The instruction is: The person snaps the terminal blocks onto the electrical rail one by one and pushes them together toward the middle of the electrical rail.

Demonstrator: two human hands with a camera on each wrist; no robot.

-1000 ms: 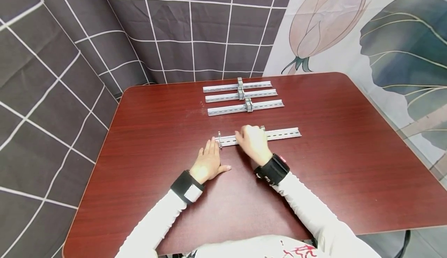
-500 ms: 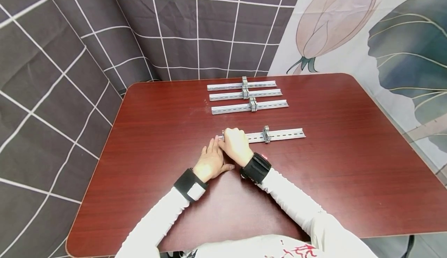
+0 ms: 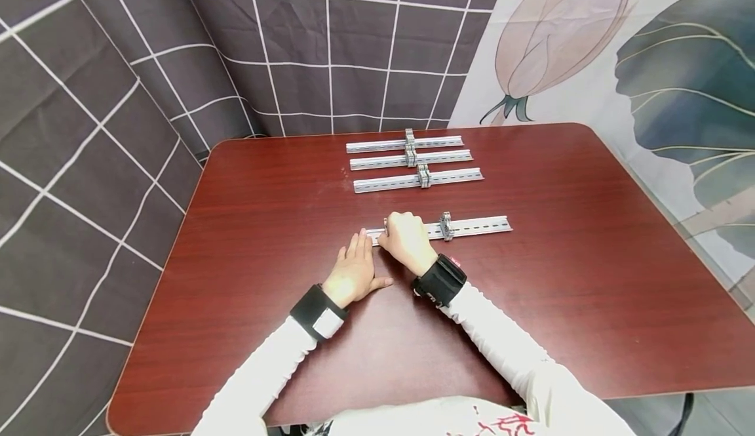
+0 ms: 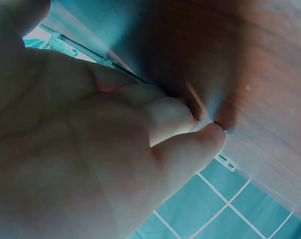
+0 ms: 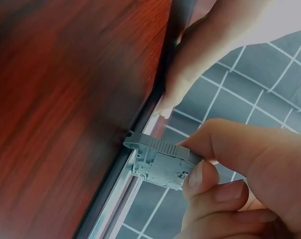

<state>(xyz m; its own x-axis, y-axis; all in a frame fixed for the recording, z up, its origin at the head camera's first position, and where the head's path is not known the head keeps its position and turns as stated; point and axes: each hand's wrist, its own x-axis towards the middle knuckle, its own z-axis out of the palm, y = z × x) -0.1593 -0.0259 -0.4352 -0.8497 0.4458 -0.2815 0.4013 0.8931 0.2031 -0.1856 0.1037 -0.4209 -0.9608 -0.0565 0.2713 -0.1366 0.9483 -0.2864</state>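
Note:
A slotted metal DIN rail (image 3: 480, 225) lies across the middle of the table. My left hand (image 3: 352, 272) rests flat on the table, with its straight fingertips at the rail's left end; the left wrist view shows mostly its palm. Near that end, my right hand (image 3: 408, 242) pinches a grey terminal block (image 5: 163, 164) between thumb and fingers. In the right wrist view this block sits upright against the rail, its foot at the rail's edges. Farther right along the same rail stands another grey terminal block (image 3: 446, 226), untouched by either hand.
Behind the hands, three more DIN rails lie roughly parallel: a near rail (image 3: 383, 185), a middle rail (image 3: 377, 163) and a far rail (image 3: 371, 147). Each bears grey blocks near its middle. The red-brown table (image 3: 265, 226) meets hanging cloths, a dark checked cloth (image 3: 354, 42) among them.
My right hand has come left from the rail's middle, taken hold of the terminal block near the left end and shifted slightly back right with it. The left hand stays at the rail's end.

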